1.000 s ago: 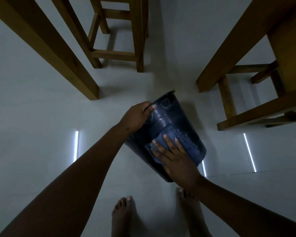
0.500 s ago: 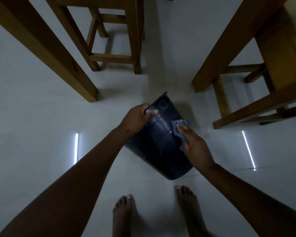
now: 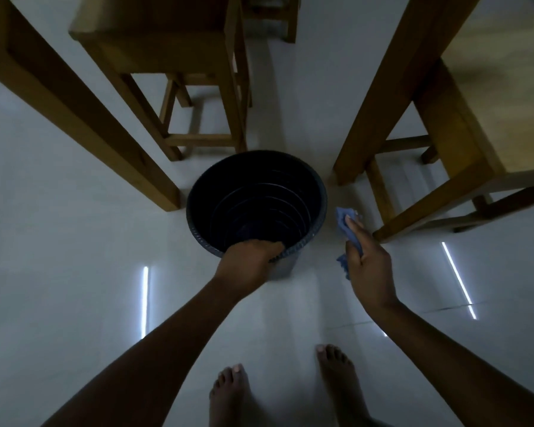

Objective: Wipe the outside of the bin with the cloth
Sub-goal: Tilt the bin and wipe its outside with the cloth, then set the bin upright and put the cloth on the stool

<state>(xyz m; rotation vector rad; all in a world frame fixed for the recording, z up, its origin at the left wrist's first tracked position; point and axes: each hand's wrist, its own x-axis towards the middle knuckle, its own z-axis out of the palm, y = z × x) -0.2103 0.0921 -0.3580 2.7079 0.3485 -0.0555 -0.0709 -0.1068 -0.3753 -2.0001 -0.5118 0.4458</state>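
A dark blue plastic bin [image 3: 198, 217] stands upright on the pale floor, its round mouth facing up and empty inside. My left hand [image 3: 247, 260] grips the near rim of the bin, fingers curled over the edge. My right hand [image 3: 367, 260] is to the right of the bin, apart from it, and holds a crumpled blue cloth [image 3: 343, 221] that sticks out above the fingers. The bin's outer wall is mostly hidden from this angle.
A wooden stool [image 3: 179, 57] stands just behind the bin. A thick wooden table leg [image 3: 84, 118] runs down at the left, and a wooden bench [image 3: 444, 124] sits at the right. My bare feet [image 3: 290, 389] are on the floor below.
The bin went from tilted, bottom raised, to standing upright on the floor. My right hand with the cloth came off the bin's side and moved right. My left hand now holds the near rim.
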